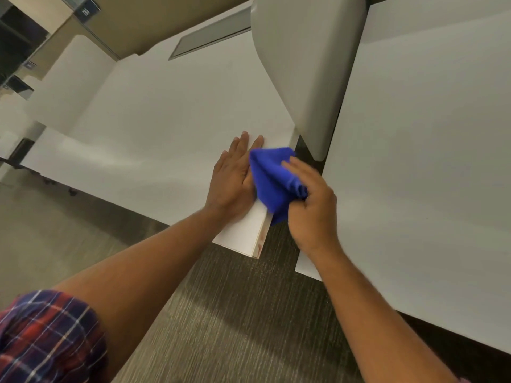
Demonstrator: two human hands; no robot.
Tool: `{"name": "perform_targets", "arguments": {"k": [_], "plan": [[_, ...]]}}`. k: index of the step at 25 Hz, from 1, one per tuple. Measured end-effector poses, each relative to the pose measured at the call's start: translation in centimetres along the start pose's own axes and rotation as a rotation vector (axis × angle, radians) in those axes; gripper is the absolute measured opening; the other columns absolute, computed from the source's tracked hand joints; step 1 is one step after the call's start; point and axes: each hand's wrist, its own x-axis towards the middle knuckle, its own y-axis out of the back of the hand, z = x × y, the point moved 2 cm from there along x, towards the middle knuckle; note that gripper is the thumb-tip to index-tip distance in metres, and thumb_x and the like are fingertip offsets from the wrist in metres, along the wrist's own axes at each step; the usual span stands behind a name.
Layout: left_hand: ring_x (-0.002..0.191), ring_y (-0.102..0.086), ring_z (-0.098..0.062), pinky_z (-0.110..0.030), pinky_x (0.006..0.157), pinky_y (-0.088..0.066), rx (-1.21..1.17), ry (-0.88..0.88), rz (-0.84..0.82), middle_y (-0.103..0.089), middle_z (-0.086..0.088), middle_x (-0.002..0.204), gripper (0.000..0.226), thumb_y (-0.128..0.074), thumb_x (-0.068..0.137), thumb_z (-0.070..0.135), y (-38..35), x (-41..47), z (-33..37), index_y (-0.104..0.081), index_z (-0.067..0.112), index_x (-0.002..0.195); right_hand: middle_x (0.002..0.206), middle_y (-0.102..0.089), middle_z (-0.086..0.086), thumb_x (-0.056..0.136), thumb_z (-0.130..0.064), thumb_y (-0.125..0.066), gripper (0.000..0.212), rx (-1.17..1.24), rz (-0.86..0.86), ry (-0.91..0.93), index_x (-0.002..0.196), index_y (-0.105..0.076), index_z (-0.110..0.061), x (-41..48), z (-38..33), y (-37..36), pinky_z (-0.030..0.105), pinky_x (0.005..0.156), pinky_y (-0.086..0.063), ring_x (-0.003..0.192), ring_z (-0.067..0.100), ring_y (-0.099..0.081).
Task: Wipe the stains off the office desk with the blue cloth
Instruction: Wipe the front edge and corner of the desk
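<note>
1. The left hand (pixel 235 172) is lying flat on the desk (pixel 154 128) near its corner, fingers spread and pressed down; this is probably bracing the body while the other hand works.
2. The right hand (pixel 309 205) is gripping the bunched cloth (pixel 269 178), fingers curled around a gathered wad; the loose part is draping over the desk's side edge and touching the left hand.
3. Reddish stains (pixel 260 243) are showing on that edge, just below the cloth; holding the cloth against the edge is putting it in line for them.
4. The cloth is blurring, so it may be moving; I cannot tell the direction.
5. The stains below are looking unwiped; the job seems unfinished.
</note>
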Motion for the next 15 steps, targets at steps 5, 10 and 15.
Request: {"name": "perform_targets", "arguments": {"k": [5,10,15], "plan": [[0.162,-0.002,-0.009,-0.032,0.13,-0.002,-0.042,0.018,0.034,-0.01,0.005,0.176,0.056,-0.024,0.109,0.05,-0.2,0.2,0.1,-0.023,0.041,0.164,0.142,-0.054,-0.001,0.083,0.016,-0.068,0.061,0.017,-0.213,0.167,0.133,-0.065,-0.018,-8.6,1.3,0.0,0.031,0.111,-0.046,0.135,0.009,-0.051],[0.162,-0.001,-0.006,-0.033,0.131,-0.002,-0.02,0.011,0.028,-0.008,0.01,0.176,0.057,-0.02,0.108,0.054,-0.2,0.0,0.0,-0.02,0.044,0.164,0.11,-0.071,-0.017,0.086,0.01,-0.054,0.049,0.341,-0.004,-0.057,0.115,-0.069,-0.027,-4.0,0.0,2.9,0.02,0.083,-0.056,0.104,0.0,-0.066],[0.162,-0.002,-0.007,-0.035,0.131,-0.003,-0.025,0.013,0.045,-0.01,0.009,0.176,0.056,-0.021,0.108,0.053,-0.1,-0.3,0.3,-0.021,0.044,0.164,0.096,-0.07,-0.004,0.093,-0.007,-0.063,0.018,0.087,0.052,-0.07,0.102,-0.067,-0.022,5.2,-1.0,2.1,0.038,0.083,-0.057,0.088,0.012,-0.065]]}}
